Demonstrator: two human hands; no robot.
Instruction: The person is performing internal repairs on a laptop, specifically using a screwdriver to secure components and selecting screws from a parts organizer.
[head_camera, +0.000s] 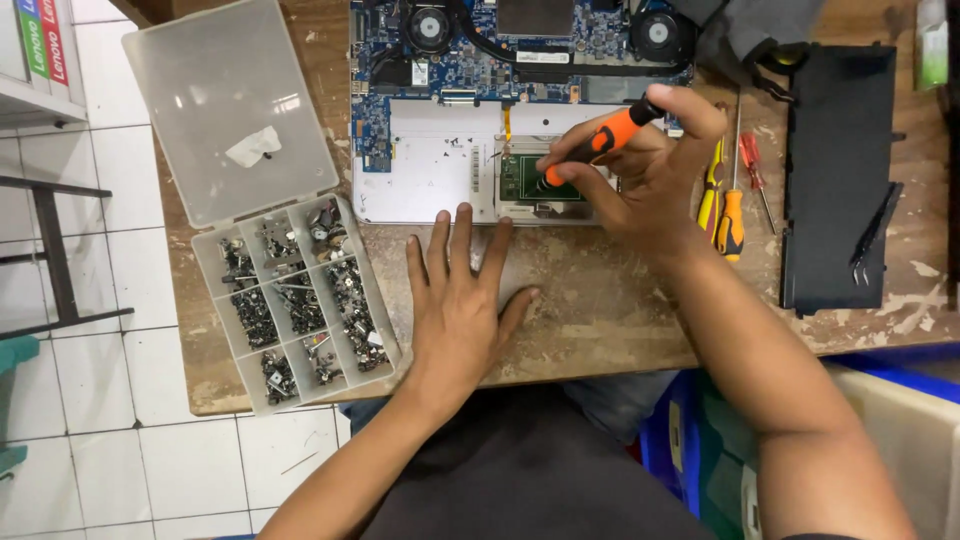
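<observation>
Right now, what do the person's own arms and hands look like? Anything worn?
Two bare forearms come in from the bottom edge. No sleeves reach the forearms; none show. The left hand and right hand have no gloves. No watch, ring or wrist strap is visible. Fingernails look short and plain.

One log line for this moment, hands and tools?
right hand: grips orange-and-black screwdriver, tip on green touchpad board of opened laptop | left hand: flat on worn wooden table | clear plastic screw organiser: open, left

Orange-black screwdriver (600, 143); blue circuit board (470, 60); green touchpad board (525, 180); white floor tiles (100, 440).
</observation>
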